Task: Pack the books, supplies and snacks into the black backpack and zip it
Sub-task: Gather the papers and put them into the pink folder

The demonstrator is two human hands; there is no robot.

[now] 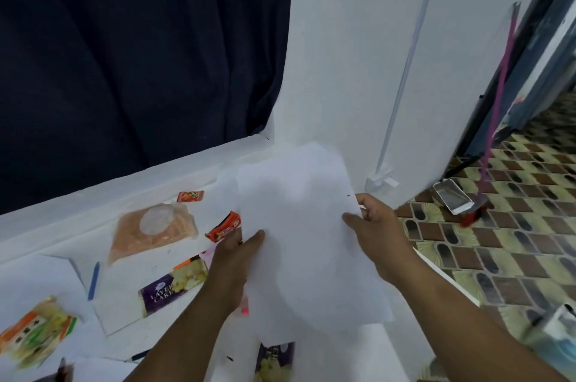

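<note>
Both hands (pixel 232 260) (pixel 378 235) gripping white paper (pixel 308 244)

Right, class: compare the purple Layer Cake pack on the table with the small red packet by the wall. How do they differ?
The purple Layer Cake pack is clearly larger and long; the small red packet is short and stubby. The Layer Cake pack lies near the left hand, the red packet far back by the wall ledge. The purple one shows readable white lettering; the red one's print is too small to read. Both lie flat and untouched on the white table.

Single head-worn view, wide-angle.
Looks forward and down from close above the table (pixel 131 331), facing the wall (pixel 343 70); floor (pixel 498 241) at right.
</note>
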